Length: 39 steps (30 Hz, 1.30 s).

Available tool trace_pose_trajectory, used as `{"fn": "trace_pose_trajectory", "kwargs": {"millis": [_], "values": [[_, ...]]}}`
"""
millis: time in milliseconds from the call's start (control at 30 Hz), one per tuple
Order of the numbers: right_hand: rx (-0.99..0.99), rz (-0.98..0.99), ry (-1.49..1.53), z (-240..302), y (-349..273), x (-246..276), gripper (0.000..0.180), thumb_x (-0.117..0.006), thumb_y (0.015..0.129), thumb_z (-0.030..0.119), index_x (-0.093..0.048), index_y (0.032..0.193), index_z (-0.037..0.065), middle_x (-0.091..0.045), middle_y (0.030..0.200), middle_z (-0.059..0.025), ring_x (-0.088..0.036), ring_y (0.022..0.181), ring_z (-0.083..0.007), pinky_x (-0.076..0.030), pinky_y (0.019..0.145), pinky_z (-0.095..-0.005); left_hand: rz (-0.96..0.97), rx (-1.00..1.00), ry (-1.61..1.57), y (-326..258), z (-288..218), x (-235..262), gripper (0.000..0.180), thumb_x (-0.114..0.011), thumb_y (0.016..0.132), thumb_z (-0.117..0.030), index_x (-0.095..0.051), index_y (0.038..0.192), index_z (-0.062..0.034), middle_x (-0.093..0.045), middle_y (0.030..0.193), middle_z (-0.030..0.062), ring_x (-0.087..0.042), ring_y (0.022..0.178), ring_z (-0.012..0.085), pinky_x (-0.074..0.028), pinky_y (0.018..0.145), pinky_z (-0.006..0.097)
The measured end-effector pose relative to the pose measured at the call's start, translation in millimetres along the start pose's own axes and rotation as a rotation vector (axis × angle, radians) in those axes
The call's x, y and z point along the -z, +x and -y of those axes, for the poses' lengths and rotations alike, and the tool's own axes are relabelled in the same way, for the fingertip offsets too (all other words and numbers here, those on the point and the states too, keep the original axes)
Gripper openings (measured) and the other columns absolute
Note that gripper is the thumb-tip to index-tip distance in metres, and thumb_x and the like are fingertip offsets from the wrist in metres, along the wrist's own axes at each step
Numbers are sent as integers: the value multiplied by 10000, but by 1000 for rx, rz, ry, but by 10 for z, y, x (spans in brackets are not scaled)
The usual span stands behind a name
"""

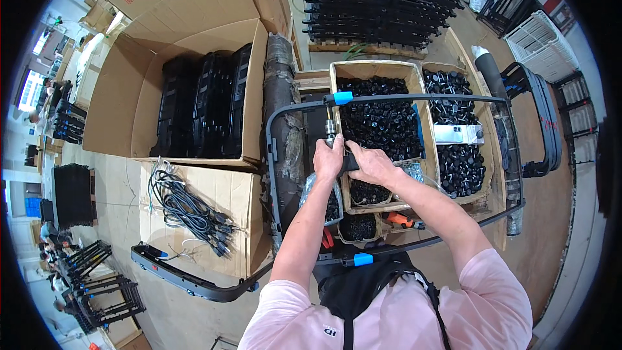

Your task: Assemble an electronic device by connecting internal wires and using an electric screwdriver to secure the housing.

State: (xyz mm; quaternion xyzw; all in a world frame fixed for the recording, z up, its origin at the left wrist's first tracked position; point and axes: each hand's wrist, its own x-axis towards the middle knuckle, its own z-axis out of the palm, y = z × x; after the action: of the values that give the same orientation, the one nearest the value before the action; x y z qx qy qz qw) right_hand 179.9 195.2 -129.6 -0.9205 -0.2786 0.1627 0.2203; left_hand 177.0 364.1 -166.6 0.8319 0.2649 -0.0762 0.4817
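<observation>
Both my hands are closed around a power drill (330,128), whose silver chuck and long bit point away from me. My left hand (328,159) grips it just behind the chuck. On the black rear part, my right hand (370,164) is wrapped. The bit reaches up to the far bar of a large black rectangular frame (421,98), just left of a blue clip or tape piece (343,98). Whether the tip touches the bar I cannot tell. Another blue piece (363,259) sits on the frame's near bar, by my apron. Most of the drill's body is hidden by my fingers.
Under the frame stand wooden bins (334,78) of small black parts. An orange tool (405,220) lies near my right forearm. Left are an open carton (116,91) with black panels, a cable bundle (188,207) and a curved black bar (194,288). Black racks (382,0) are stacked behind.
</observation>
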Motion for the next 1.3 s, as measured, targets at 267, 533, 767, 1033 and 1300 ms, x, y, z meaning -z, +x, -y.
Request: {"fn": "trace_pose_trajectory", "kwargs": {"millis": [267,533,767,1033,1300], "values": [[20,-29,41,-112,44,-41,911,-814,787,290,-361,1514,-22,-723,1130,-301,-723,1006,-463,-596,883,-512,-10,14,85,64,-63,-34,700,-608,994,-619,-584,1181,55,-698,1162,354,-668,1150,509,-510,993,543],[2,-23,57,-105,71,37,1019,-821,808,333,-275,1588,-29,-712,1191,-309,-720,1024,-469,-585,912,-525,-14,7,129,124,-103,-48,707,-605,983,-621,-553,1202,50,-700,1152,365,-675,1127,519,-520,981,564],[65,-34,20,-42,58,47,705,-807,827,278,-488,1405,32,-631,1249,-213,-673,1105,-438,-572,924,-515,-29,-3,121,192,-91,-84,742,-606,980,-630,-522,1241,59,-701,1165,361,-675,1135,515,-521,987,560],[71,-84,79,52,-12,-14,528,-798,821,196,-537,1249,29,-536,1322,-167,-645,1139,-426,-550,948,-528,-64,33,91,105,-55,-75,797,-680,921,-661,-527,1258,45,-712,1173,326,-691,1129,478,-534,975,533],[64,-56,98,54,-75,-54,546,-794,826,199,-534,1276,33,-543,1320,-159,-632,1167,-425,-539,967,-524,-111,36,37,-7,-59,-46,826,-769,855,-642,-568,1226,68,-719,1164,319,-709,1112,444,-539,990,484]]}}
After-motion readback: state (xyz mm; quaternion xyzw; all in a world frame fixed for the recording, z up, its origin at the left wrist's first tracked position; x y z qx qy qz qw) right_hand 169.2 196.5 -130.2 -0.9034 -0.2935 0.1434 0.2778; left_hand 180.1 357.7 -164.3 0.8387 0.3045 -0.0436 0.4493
